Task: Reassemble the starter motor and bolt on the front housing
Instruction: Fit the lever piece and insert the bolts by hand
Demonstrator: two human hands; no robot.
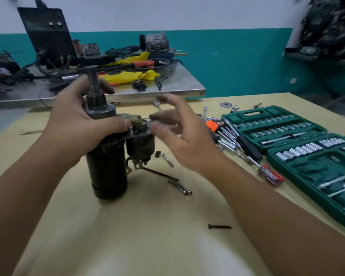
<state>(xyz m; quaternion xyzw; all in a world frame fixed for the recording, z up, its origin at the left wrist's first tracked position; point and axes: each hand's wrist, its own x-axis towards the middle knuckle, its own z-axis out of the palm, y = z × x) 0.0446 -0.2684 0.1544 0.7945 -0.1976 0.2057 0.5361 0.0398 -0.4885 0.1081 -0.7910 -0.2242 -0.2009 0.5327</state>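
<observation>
A dark starter motor [108, 172] stands upright on the yellow table [147, 226], its pinion gear and shaft [93, 80] pointing up and its solenoid [140, 145] at the right side. My left hand [76, 124] grips the motor's upper end around the drive, thumb pressed by the fork lever [132, 118]. My right hand [179, 134], blurred, hovers just right of the solenoid top with fingers spread and holds nothing. Long through bolts [180, 187] lie right of the motor, and a dark bolt [219, 226] lies nearer to me.
An open green socket set [287, 136] fills the right side, with hex keys [221, 128] and a red-handled screwdriver [270, 175] beside it. A short bolt [167, 160] lies near the solenoid. A cluttered steel bench [167, 88] stands behind.
</observation>
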